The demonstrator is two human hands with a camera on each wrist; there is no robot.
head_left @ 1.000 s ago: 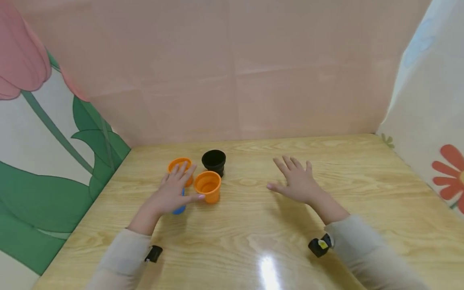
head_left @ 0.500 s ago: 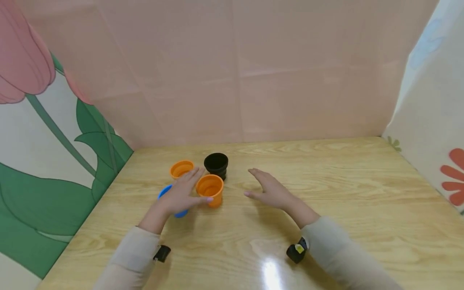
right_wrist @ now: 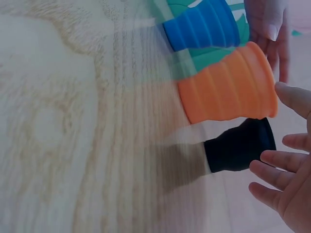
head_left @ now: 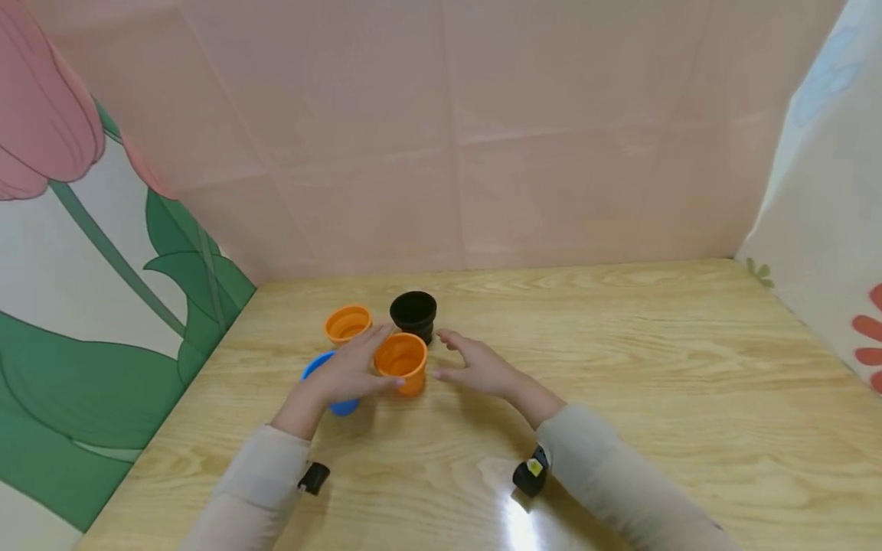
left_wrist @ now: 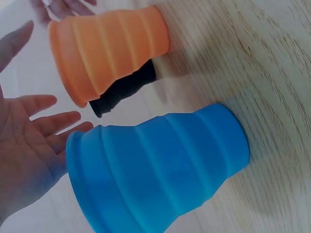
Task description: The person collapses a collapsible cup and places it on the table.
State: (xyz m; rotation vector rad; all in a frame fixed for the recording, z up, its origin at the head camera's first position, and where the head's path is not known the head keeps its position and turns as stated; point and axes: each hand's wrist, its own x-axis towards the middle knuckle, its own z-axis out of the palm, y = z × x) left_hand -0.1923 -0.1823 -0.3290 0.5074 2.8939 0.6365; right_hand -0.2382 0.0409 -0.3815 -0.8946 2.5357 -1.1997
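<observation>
Over the last second the right hand [head_left: 482,370] has swung in from well apart, so the two hands now stand either side of the near orange cup [head_left: 402,358], which remains upright on the wooden table [head_left: 620,344]. The left hand [head_left: 342,373] has shifted only a little, uncovering more of the far orange cup [head_left: 347,323] — it hangs beside the blue cup [left_wrist: 160,167], thumb across the near cup's front as the head view sees it (whether it touches, I can't tell). Neither hand grips anything: fingers are spread on both, with the right thumb close to the orange rim. The black cup [head_left: 413,310] stands just behind. With the cups apparently undisturbed, the change looks like positioning — the near orange cup now seems within easy reach of both hands.
</observation>
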